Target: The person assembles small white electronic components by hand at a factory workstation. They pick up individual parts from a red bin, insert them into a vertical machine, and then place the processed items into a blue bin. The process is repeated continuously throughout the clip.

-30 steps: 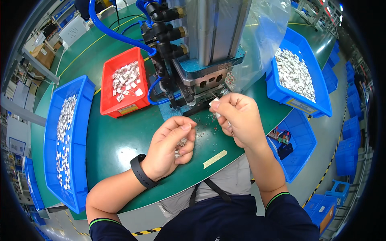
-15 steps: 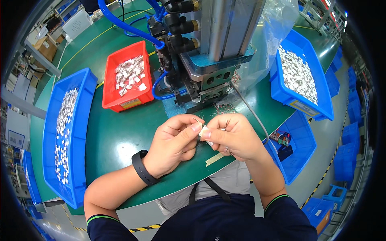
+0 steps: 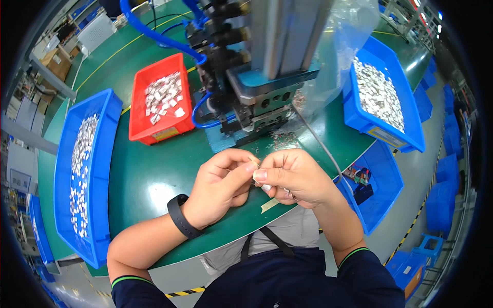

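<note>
In front of the press machine (image 3: 262, 97), my two hands meet fingertip to fingertip above the green table's near edge. My left hand (image 3: 226, 179) is closed in a pinch at a thin lead; a black band circles that wrist. My right hand (image 3: 295, 177) is closed around small white pieces (image 3: 266, 188) with thin wire leads, some poking out below its fingers. Thumb and fingers hide most of the pieces, so their exact kind does not show.
A red bin (image 3: 159, 120) and a long blue bin (image 3: 97, 195) of small white pieces stand left. Another filled blue bin (image 3: 380, 126) sits right, above a lower blue bin (image 3: 385, 190). Blue hoses (image 3: 154, 33) and a grey cable (image 3: 319, 138) run by the press.
My right thumb has slid over the white piece that showed between the fingertips, covering it. Both hands stay together in nearly the same place. The view has shifted slightly.
</note>
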A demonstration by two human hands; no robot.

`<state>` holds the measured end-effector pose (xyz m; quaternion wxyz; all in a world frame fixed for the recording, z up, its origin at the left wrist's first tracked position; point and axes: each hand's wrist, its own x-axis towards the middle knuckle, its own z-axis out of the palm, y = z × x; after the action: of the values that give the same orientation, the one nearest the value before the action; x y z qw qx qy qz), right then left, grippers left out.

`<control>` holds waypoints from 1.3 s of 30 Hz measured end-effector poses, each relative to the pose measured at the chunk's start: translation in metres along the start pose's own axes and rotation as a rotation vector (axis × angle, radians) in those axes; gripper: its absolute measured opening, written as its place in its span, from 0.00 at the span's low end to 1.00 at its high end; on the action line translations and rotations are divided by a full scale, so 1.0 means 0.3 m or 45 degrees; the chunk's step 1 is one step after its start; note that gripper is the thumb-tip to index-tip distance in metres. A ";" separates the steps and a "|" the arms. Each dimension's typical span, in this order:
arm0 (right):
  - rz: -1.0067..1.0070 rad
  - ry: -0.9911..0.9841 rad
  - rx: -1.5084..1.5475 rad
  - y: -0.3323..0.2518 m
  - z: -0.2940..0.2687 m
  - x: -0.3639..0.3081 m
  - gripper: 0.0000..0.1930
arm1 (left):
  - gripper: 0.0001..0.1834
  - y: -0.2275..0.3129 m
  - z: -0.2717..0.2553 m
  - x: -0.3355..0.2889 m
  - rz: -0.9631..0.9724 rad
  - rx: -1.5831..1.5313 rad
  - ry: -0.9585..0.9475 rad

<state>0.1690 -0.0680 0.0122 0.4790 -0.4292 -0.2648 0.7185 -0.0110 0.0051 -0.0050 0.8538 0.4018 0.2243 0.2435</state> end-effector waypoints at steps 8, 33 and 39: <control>-0.572 0.831 -0.701 -0.458 -0.285 -0.267 0.10 | 0.07 0.014 0.005 0.010 0.005 -0.148 0.108; -1.198 0.001 -2.223 0.008 -0.021 0.080 0.06 | 0.10 0.012 -0.025 0.008 0.082 -0.378 0.128; -0.837 0.085 -1.589 -0.043 -0.034 0.027 0.06 | 0.08 0.014 -0.019 0.004 0.075 -0.282 0.161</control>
<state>0.1824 -0.0559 0.0144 0.3434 -0.5432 -0.7286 0.2370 -0.0143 0.0116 -0.0051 0.8696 0.2953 0.2373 0.3166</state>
